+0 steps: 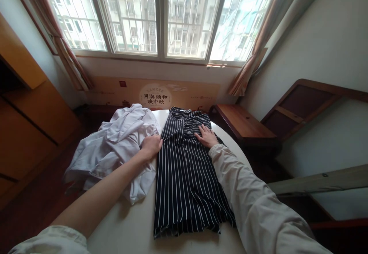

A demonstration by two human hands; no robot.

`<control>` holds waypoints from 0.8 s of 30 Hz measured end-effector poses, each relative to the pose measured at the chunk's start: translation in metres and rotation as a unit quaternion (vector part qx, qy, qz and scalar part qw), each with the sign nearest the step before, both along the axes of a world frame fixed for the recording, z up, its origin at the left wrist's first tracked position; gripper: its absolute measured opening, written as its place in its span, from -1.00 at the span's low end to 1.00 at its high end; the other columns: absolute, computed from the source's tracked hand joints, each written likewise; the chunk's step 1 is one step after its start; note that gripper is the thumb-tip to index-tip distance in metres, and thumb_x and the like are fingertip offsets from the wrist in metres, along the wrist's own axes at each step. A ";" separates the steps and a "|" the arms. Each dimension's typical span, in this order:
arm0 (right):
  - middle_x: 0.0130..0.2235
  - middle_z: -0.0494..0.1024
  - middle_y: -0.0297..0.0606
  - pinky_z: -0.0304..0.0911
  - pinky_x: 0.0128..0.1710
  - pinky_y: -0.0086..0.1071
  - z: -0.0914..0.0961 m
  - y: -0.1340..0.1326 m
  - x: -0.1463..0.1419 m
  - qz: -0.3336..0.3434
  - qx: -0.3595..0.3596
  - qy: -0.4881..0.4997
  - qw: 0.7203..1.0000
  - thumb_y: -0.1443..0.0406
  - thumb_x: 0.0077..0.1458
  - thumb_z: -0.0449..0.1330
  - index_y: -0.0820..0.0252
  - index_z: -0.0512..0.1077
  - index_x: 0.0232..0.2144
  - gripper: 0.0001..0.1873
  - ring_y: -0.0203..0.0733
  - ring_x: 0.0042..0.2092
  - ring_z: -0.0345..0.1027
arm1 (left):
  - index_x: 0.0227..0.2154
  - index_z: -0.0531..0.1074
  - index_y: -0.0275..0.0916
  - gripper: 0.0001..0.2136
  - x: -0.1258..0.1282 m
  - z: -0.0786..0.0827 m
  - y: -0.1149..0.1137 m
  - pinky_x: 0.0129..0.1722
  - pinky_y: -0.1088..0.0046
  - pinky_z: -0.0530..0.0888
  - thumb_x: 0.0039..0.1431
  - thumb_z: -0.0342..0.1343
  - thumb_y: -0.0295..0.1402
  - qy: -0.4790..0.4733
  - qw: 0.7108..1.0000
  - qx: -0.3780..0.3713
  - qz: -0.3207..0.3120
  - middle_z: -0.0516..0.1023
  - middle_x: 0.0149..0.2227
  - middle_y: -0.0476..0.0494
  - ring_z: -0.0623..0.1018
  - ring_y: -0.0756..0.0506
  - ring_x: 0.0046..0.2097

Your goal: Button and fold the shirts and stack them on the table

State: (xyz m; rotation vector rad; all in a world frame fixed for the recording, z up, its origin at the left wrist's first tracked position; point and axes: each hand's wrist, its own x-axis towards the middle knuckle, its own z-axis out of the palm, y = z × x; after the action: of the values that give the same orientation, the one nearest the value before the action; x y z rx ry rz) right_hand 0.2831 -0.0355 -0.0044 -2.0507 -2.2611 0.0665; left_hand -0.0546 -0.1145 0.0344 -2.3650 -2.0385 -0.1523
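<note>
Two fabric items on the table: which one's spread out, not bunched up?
The black garment with white stripes, right hand resting on its upper part. The plain pale cloth on its left lies in a crumpled heap.

Striped shirt (175, 177): matt cloth. White bundle (115, 142): matt, wrinkled cloth. Table (126, 227): smooth, faintly glossy. Cupboard (28, 131): smooth wood.

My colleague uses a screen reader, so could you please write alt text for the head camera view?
A person's right hand rests spread on a black button-front shirt with white stripes, laid on a white table, while the left hand, fingers curled, is at the shirt's left edge. Crumpled white fabric lies to the left, with a barred window beyond.
</note>
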 end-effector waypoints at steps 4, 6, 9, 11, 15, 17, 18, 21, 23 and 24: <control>0.56 -0.15 -0.17 -0.30 0.50 -0.02 0.005 0.001 -0.025 0.022 -0.008 0.003 1.000 -0.19 0.40 -0.25 0.15 -0.09 0.53 -0.13 -0.01 0.55 -0.30 | -0.12 0.53 -0.25 -0.68 -0.010 0.004 -0.012 0.00 0.21 0.46 0.44 -0.07 -0.18 -0.003 1.000 0.022 0.019 0.63 -0.06 -0.32 0.63 -0.27 -0.05; 0.56 -0.15 -0.18 -0.30 0.50 -0.02 0.009 0.001 -0.030 0.026 -0.010 0.014 1.000 -0.19 0.40 -0.25 0.14 -0.08 0.53 -0.14 -0.01 0.55 -0.30 | -0.09 0.51 -0.25 -0.66 -0.004 0.006 -0.019 0.05 0.20 0.45 0.43 -0.05 -0.12 -0.026 0.998 0.062 0.016 0.61 -0.01 -0.34 0.61 -0.28 0.00; 0.56 -0.13 -0.19 -0.28 0.50 -0.01 0.016 -0.006 -0.027 0.026 0.009 0.041 0.999 -0.18 0.40 -0.22 0.13 -0.07 0.53 -0.15 0.00 0.55 -0.26 | 0.02 0.47 -0.25 -0.57 0.014 0.004 -0.029 0.19 0.19 0.39 0.41 -0.03 0.00 -0.077 0.990 0.104 -0.055 0.55 0.12 -0.36 0.53 -0.29 0.15; 0.56 -0.11 -0.19 -0.28 0.51 0.00 0.018 -0.016 -0.021 0.033 0.031 0.049 0.998 -0.17 0.40 -0.17 0.12 -0.06 0.52 -0.16 0.01 0.55 -0.24 | 0.15 0.42 -0.26 -0.47 0.030 -0.003 -0.036 0.32 0.16 0.29 0.39 -0.01 0.06 -0.103 0.983 0.097 -0.118 0.45 0.27 -0.36 0.43 -0.31 0.29; 0.55 -0.09 -0.22 -0.26 0.50 0.04 0.016 -0.046 -0.003 0.039 0.033 0.033 0.998 -0.19 0.37 -0.10 0.07 0.01 0.51 -0.15 0.03 0.54 -0.23 | 0.37 0.24 -0.26 -0.28 0.053 -0.025 -0.044 0.46 0.03 0.05 0.36 -0.06 0.17 -0.122 0.981 0.027 -0.149 0.21 0.46 -0.35 0.15 -0.35 0.48; 0.55 -0.09 -0.22 -0.22 0.50 0.05 0.012 -0.061 0.008 0.019 0.020 0.022 0.999 -0.23 0.35 -0.08 0.06 0.01 0.51 -0.12 0.04 0.54 -0.22 | 0.42 0.18 -0.24 -0.23 0.057 -0.034 -0.045 0.48 -0.01 -0.02 0.37 -0.12 0.20 -0.128 0.981 0.007 -0.147 0.15 0.49 -0.32 0.07 -0.34 0.51; 0.55 -0.09 -0.21 -0.20 0.49 0.05 0.009 -0.068 0.013 0.007 0.014 0.018 1.000 -0.24 0.34 -0.08 0.07 0.00 0.51 -0.10 0.05 0.54 -0.22 | 0.44 0.16 -0.23 -0.22 0.057 -0.037 -0.045 0.48 -0.02 -0.04 0.36 -0.14 0.22 -0.131 0.980 0.005 -0.147 0.12 0.50 -0.31 0.04 -0.34 0.52; 0.55 -0.09 -0.19 -0.16 0.49 0.05 0.002 -0.081 0.024 -0.020 0.002 0.012 1.000 -0.27 0.33 -0.13 0.09 -0.03 0.52 -0.07 0.04 0.54 -0.20 | 0.46 0.13 -0.22 -0.16 0.055 -0.040 -0.044 0.49 -0.03 -0.06 0.33 -0.16 0.28 -0.131 0.980 0.009 -0.153 0.09 0.51 -0.28 0.02 -0.33 0.53; 0.55 -0.09 -0.18 -0.16 0.49 0.05 -0.002 -0.084 0.028 -0.030 -0.001 0.009 1.000 -0.29 0.33 -0.16 0.10 -0.04 0.52 -0.05 0.04 0.54 -0.21 | 0.46 0.13 -0.23 -0.13 0.054 -0.039 -0.045 0.49 -0.02 -0.07 0.32 -0.17 0.31 -0.124 0.980 0.010 -0.156 0.08 0.51 -0.28 0.01 -0.33 0.53; 0.55 -0.10 -0.19 -0.17 0.49 0.05 -0.003 -0.084 0.029 -0.034 -0.003 0.008 0.999 -0.29 0.33 -0.16 0.10 -0.04 0.52 -0.05 0.04 0.54 -0.21 | 0.46 0.13 -0.24 -0.12 0.054 -0.038 -0.046 0.49 -0.02 -0.07 0.32 -0.18 0.32 -0.120 0.980 0.010 -0.161 0.07 0.52 -0.28 0.01 -0.33 0.53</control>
State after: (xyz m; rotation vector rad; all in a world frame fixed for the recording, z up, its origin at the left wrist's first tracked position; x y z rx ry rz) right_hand 0.3117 -0.1196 -0.0072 -2.1192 -2.1824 0.0848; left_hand -0.0011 -0.1608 -0.0041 -2.7648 -1.7028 -0.4818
